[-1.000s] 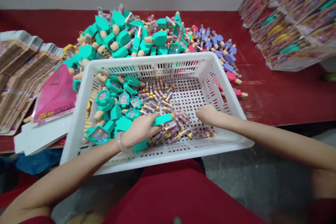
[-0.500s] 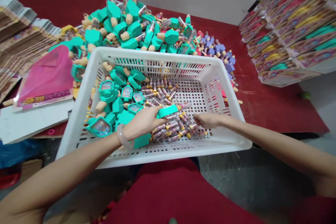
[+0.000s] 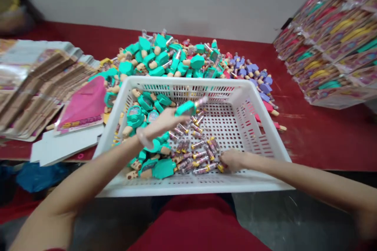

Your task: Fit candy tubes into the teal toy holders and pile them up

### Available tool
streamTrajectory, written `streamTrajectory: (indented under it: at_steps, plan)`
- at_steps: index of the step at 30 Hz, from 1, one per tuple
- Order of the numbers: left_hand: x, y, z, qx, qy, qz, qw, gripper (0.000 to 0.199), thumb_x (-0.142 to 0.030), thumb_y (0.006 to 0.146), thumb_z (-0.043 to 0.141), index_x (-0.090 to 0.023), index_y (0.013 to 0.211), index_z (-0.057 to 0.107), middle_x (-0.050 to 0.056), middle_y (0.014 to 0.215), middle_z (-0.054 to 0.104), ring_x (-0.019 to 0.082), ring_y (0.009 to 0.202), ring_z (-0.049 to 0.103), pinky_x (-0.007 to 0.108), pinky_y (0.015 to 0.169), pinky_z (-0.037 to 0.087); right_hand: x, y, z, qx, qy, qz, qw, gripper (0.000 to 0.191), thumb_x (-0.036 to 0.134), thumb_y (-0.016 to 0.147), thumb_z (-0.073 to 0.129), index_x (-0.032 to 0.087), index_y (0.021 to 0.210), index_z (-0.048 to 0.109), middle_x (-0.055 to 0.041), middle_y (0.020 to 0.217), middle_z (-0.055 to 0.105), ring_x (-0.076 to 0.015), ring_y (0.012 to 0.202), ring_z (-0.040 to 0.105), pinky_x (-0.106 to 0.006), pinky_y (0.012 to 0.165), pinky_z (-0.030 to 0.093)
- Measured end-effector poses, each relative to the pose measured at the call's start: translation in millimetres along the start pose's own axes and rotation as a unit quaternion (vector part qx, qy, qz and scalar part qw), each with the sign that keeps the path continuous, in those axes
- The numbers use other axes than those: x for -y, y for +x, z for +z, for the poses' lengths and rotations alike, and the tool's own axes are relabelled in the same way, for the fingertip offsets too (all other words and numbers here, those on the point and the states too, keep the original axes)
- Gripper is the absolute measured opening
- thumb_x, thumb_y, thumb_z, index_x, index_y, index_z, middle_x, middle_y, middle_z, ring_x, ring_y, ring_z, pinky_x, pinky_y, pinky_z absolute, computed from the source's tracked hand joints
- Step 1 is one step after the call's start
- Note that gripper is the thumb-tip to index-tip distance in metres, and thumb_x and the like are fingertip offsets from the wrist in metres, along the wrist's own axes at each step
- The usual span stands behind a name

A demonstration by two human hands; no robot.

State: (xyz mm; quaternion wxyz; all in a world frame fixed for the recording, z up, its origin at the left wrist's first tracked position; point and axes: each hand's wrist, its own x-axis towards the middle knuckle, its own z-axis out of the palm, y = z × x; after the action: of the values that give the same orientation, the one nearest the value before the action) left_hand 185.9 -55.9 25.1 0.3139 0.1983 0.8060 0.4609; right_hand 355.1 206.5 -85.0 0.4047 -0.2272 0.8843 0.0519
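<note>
Left hand (image 3: 165,122): pinching one teal toy (image 3: 186,108) above the middle of the white basket (image 3: 188,192).
Right hand (image 3: 233,160): beside clear tubes (image 3: 200,154), near basket's front edge; its grip I cannot tell.

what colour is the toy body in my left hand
The toy body is teal green; head view.

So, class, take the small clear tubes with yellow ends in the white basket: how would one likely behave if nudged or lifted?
The clear tubes look round-sided, so one would probably roll, though close neighbours might stop it. Bright highlights suggest smooth, perhaps slippery walls. Each keeps a straight shape where it lies, so it is likely stiff, not floppy.
</note>
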Motion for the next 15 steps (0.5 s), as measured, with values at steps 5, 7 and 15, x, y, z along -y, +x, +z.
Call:
streamTrajectory:
  at_steps: [5, 7, 15]
  plan:
    - [-62.1, 52.2, -66.0, -0.077, -0.212, 0.009, 0.974, 0.044, -0.045, 0.089, 0.054, -0.013, 0.119, 0.053, 0.012, 0.098, 0.064, 0.017, 0.081, 0.063, 0.028, 0.066, 0.050, 3.8, 7.3, 4.3, 0.003, -0.013, 0.015, 1.000, 0.017, 0.023, 0.065, 0.062, 0.014, 0.077, 0.071, -0.0135, 0.079, 0.071, -0.0279, 0.071, 0.067, -0.031, 0.056, 0.045]
    - [-67.3, 51.4, -69.3, -0.082, -0.160, 0.007, 0.984, 0.052, -0.045, 0.087, 0.057, -0.014, 0.128, 0.047, 0.014, 0.112, 0.061, 0.019, 0.087, 0.064, 0.031, 0.071, 0.051, 6.4, 7.6, 3.8, 0.000, -0.006, 0.011, 1.000, 0.016, 0.023, 0.065, 0.061, 0.014, 0.075, 0.071, -0.0140, 0.078, 0.071, -0.0283, 0.070, 0.067, -0.031, 0.055, 0.044]
    - [26.1, -52.4, -9.9, 0.194, 0.338, -0.006, 0.921, 0.031, -0.046, 0.065, 0.071, -0.018, 0.079, 0.068, 0.004, 0.071, 0.066, 0.018, 0.063, 0.059, 0.027, 0.059, 0.042, -20.0, -18.1, -42.0, -0.041, 0.079, -0.008, 0.996, 0.015, 0.025, 0.078, 0.050, 0.018, 0.070, 0.061, -0.0063, 0.065, 0.062, -0.0176, 0.057, 0.056, -0.027, 0.051, 0.035]
